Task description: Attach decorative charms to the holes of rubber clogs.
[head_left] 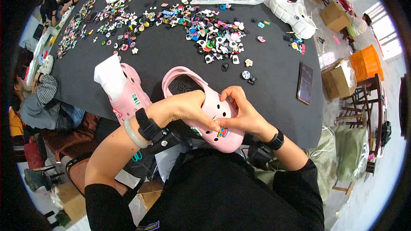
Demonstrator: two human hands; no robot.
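Note:
A pink clog (231, 139) with round holes lies tilted at the near edge of the table, its toe toward me. My left hand (188, 108) holds it from the left side, thumb on its upper. My right hand (245, 113) bends over its right side, fingertips on the upper. Both thumbs meet beside a colourful shoe charm (222, 132); a small pale piece shows between them, its kind unclear. To the left sits a second pink clog (136, 87) with white stuffing paper (109, 75) in its heel and green letter charms on it.
Heaps of mixed shoe charms (214, 38) spread over the dark table (274, 81). White clogs (293, 17) stand at the far right and far left. A phone (305, 83) lies near the right edge. Cartons and an orange crate (367, 62) stand beyond; other people sit at left.

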